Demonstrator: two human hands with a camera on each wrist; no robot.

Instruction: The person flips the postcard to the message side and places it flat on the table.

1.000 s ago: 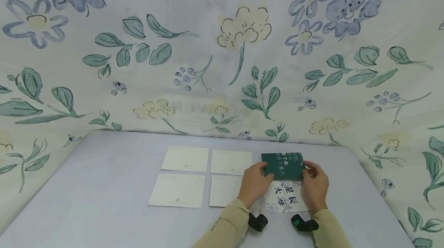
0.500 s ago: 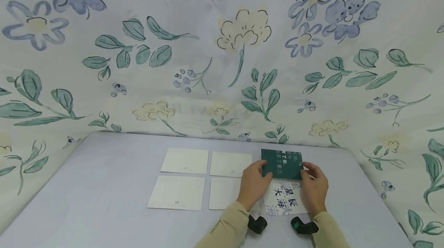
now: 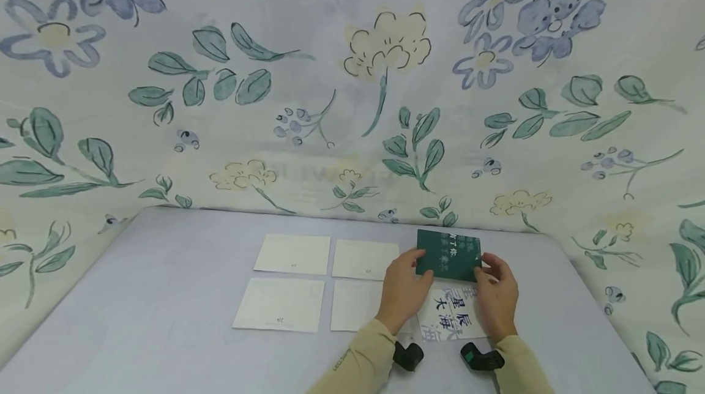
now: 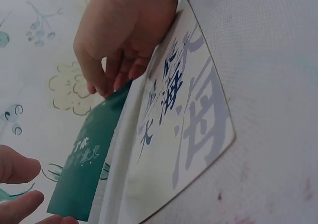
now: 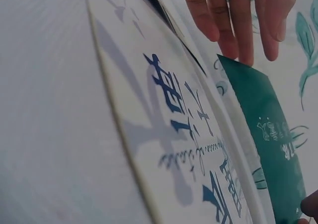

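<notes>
A dark green postcard (image 3: 450, 255) with white Chinese characters is held between both hands in the head view, beyond a white postcard (image 3: 448, 314) with dark blue characters. My left hand (image 3: 404, 287) pinches its left edge between thumb and fingers; in the right wrist view that hand's fingers (image 5: 229, 20) reach the card's end. At the opposite edge my right hand (image 3: 498, 293) pinches the green card, as the left wrist view also shows this hand (image 4: 126, 25). The green card appears raised and tilted slightly; the white one lies flat on the table, partly behind the right hand.
Left of the hands lie several blank-looking cream cards in two rows, among them a back left card (image 3: 292, 254) and a front left card (image 3: 279, 304). My left arm partly covers the front right card (image 3: 355, 305). A floral curtain (image 3: 352, 88) rises behind the white table (image 3: 138, 296).
Both hands have carried the green postcard slightly away from me, widening the gap to the white postcard. It now slants a little, its right side lower. The cream cards stay put.
</notes>
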